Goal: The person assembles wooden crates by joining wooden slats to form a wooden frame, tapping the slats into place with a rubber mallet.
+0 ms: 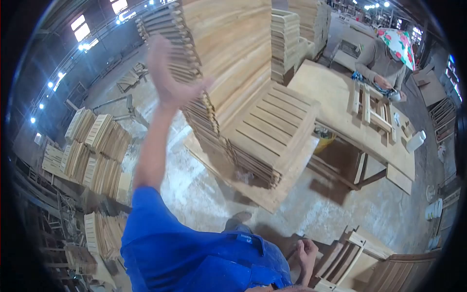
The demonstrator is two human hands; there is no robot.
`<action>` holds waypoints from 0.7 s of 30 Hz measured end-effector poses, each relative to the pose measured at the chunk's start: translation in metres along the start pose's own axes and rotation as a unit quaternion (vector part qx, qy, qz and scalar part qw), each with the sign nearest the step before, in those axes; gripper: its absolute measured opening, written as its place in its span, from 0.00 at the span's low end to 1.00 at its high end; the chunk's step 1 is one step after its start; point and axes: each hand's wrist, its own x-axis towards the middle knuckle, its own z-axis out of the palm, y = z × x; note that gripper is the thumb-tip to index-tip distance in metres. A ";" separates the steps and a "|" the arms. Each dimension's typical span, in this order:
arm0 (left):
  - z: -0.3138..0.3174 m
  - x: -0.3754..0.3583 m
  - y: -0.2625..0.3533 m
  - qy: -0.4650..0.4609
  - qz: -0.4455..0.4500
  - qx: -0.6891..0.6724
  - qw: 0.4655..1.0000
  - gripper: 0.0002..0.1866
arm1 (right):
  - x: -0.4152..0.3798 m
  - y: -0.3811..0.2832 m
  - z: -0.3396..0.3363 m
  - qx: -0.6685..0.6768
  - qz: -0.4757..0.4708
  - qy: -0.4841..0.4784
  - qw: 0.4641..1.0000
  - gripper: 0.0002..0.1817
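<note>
My left hand (170, 78) is raised at the upper left, fingers and thumb spread, in front of a tall stack of wooden slatted panels (233, 44); nothing is in it, and it is slightly blurred. Whether it touches the stack's edge I cannot tell. Low at the right of my body, my right hand (306, 253) is held with its fingers curled, close to a wooden frame (340, 258). What it holds, if anything, is too small to name. A lower stack of slatted panels (272, 121) stands ahead on a wooden base.
A wooden table (316, 87) at the right bears a slatted frame (372, 109) and a white bottle (416, 141). A person (382, 63) in a floral head covering works behind it. More panel stacks (99, 165) stand at the left. A yellow bucket (323, 141) is under the table.
</note>
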 end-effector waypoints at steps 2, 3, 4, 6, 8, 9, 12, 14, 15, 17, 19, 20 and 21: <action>-0.001 0.045 -0.082 0.067 0.002 0.048 0.997 0.58 | 0.010 -0.015 0.026 0.007 0.006 0.005 1.000 0.10; 0.001 0.061 -0.122 0.073 0.007 0.043 0.996 0.58 | 0.016 -0.021 0.042 0.015 0.019 0.005 1.000 0.10; 0.005 0.073 -0.158 -0.025 -0.059 0.018 0.998 0.53 | 0.026 -0.012 0.057 0.021 0.034 0.016 0.999 0.11; 0.013 0.081 -0.210 -0.122 -0.119 -0.019 0.985 0.48 | 0.043 -0.030 0.091 0.008 0.018 0.021 1.000 0.12; 0.032 0.083 -0.240 -0.324 -0.196 -0.063 0.923 0.43 | 0.061 -0.051 0.119 -0.051 -0.008 0.012 0.999 0.14; 0.037 0.086 -0.238 -0.322 -0.194 -0.037 0.926 0.41 | 0.069 -0.060 0.132 -0.051 -0.010 0.001 0.999 0.14; 0.056 0.064 -0.289 -0.256 -0.066 0.002 0.964 0.31 | 0.087 -0.090 0.160 -0.107 -0.088 -0.009 0.990 0.15; 0.074 0.056 -0.341 -0.292 -0.068 -0.077 0.951 0.30 | 0.091 -0.107 0.163 -0.135 -0.082 -0.059 0.986 0.18; 0.077 0.059 -0.328 -0.323 -0.082 -0.082 0.939 0.30 | 0.094 -0.100 0.165 -0.164 -0.130 -0.052 0.976 0.19; 0.086 0.068 -0.287 -0.342 -0.073 -0.094 0.932 0.28 | 0.088 -0.112 0.161 -0.173 -0.138 -0.033 0.975 0.17; 0.084 0.079 -0.220 -0.333 -0.040 -0.091 0.938 0.26 | 0.081 -0.116 0.154 -0.156 -0.135 -0.015 0.978 0.15; 0.082 0.086 -0.189 -0.323 -0.028 -0.096 0.941 0.25 | 0.078 -0.113 0.152 -0.151 -0.116 -0.011 0.982 0.15; 0.083 0.092 -0.160 -0.309 -0.015 -0.105 0.945 0.25 | 0.077 -0.107 0.150 -0.145 -0.105 -0.015 0.984 0.16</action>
